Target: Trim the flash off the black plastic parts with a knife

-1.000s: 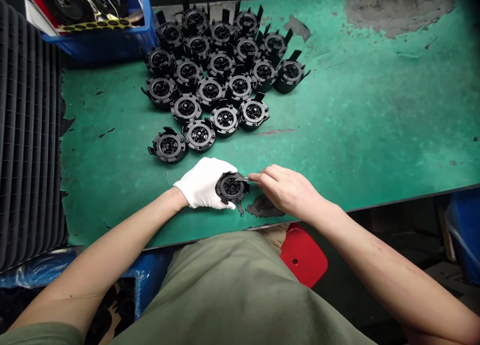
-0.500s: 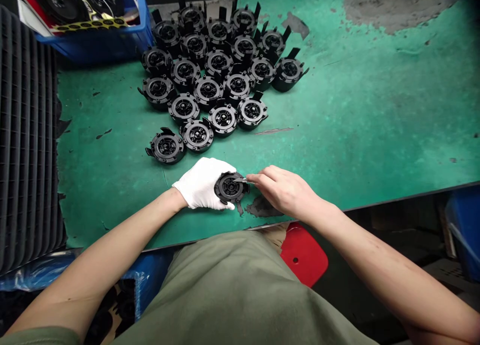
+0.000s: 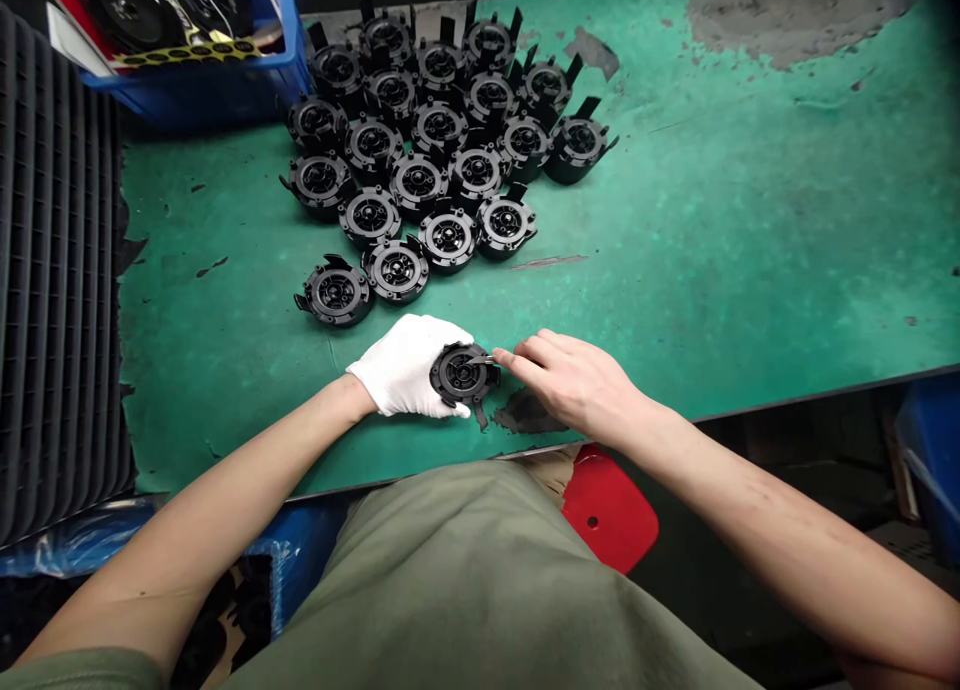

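Note:
In a white glove, my left hand point(image 3: 409, 368) is wrapped round the left side of a round black plastic housing point(image 3: 463, 373), its ribbed face turned up. The bare right hand point(image 3: 562, 370) pinches a thin pointed metal blade point(image 3: 480, 361). That blade's tip reaches over the upper middle of the housing's face; whether it touches cannot be made out. Most of the blade's grip is hidden by my fingers. Beyond my hands, several similar black housings point(image 3: 395, 269) stand grouped on the green tabletop, many with upright tabs.
A blue bin point(image 3: 195, 95) with assorted parts sits at the back left of the green table point(image 3: 712, 220). Black ribbed trays point(image 3: 56, 270) are stacked along the left edge. Below the front edge are a red stool point(image 3: 611, 510) and a blue plastic-lined box point(image 3: 281, 570).
The blade and right-hand fingers have shifted very slightly over the housing. My left hand keeps the same hold. The whole view has moved a little.

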`<state>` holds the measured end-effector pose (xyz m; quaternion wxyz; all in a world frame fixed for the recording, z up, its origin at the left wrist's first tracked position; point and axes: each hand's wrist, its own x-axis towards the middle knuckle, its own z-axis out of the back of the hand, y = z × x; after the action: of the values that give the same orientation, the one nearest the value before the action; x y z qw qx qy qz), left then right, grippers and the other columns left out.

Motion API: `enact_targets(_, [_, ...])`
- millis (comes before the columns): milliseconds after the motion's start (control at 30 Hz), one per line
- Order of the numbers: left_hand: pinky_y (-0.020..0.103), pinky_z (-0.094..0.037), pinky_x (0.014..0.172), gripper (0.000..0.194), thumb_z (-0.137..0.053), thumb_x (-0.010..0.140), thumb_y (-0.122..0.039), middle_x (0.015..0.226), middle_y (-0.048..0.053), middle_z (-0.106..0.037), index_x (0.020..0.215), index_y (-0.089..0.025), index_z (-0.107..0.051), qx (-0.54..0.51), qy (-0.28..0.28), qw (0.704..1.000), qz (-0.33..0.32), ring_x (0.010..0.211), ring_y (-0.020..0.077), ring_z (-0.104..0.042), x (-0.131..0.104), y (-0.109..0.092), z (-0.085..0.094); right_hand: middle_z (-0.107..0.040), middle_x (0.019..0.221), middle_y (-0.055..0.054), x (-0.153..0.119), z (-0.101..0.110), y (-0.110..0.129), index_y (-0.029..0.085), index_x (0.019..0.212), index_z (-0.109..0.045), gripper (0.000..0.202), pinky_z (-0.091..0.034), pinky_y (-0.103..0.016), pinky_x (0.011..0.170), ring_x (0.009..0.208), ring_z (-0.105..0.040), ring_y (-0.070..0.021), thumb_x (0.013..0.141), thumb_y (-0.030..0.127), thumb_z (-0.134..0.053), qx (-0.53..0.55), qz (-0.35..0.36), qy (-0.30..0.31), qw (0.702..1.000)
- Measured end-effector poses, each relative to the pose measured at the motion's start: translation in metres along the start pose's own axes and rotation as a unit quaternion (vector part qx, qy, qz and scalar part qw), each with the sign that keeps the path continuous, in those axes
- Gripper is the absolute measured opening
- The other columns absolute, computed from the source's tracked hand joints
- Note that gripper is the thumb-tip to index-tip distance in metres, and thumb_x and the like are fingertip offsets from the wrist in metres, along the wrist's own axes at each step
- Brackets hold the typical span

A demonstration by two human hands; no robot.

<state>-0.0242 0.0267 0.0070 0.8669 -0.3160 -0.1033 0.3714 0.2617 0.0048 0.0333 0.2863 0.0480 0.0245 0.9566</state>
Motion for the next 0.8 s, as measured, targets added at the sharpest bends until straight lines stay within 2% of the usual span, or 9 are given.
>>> enact_targets(467, [0.043,-0.057,0.093,0.070,-0.086,0.065,-0.071,0.111,0.009,-0.081,0.116,-0.025,-0.075,0.004,0.008,1.000,-0.001,0.106,0.0374,-0.078,0.001,-0.001,0.001,-0.070,0.095,-0.010,0.005,0.000,-0.012,0.013,0.134,-0.067,0.036,-0.041,-0.034,0.068,0.082,-0.054,-0.0227,0.106,0.006,-0.045,0.019,0.043,0.008,0.999])
enact_targets(667, [0.043,-0.058,0.095,0.068,-0.087,0.065,-0.068,0.112,0.009,-0.081,0.116,-0.025,-0.074,-0.010,-0.004,1.000,-0.007,0.107,0.0372,-0.079,0.001,0.000,0.000,-0.067,0.092,-0.007,0.009,0.005,-0.022,0.014,0.136,-0.067,0.036,-0.040,-0.033,0.069,0.079,-0.051,-0.0218,0.109,0.008,-0.043,0.017,0.084,0.011,0.996])
enact_targets(800, [0.042,-0.058,0.093,0.065,-0.088,0.067,-0.064,0.108,0.006,-0.081,0.116,-0.025,-0.072,-0.024,-0.007,1.000,-0.020,0.104,0.0356,-0.079,0.001,0.000,0.000,-0.065,0.089,-0.006,0.012,0.006,-0.035,0.015,0.131,-0.069,0.033,-0.042,-0.034,0.072,0.081,-0.053,-0.0220,0.113,0.013,-0.042,0.023,0.121,0.021,0.992])
